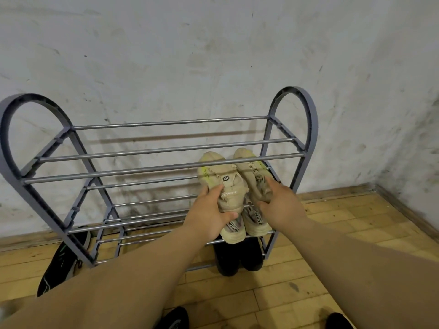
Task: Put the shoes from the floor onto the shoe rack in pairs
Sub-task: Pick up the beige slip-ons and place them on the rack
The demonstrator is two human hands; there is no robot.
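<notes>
Both hands grip beige sneakers on the shoe rack's middle tier: left hand clamped around the left sneaker, right hand on the right sneaker. Black shoes, seemingly a pair, sit below.

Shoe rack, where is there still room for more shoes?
The shoe rack has its whole top tier bare between the two arched ends. The middle tier is free left of the beige shoes, which both hands hold. It is crowded at the right end, where the black shoes sit under them.
</notes>
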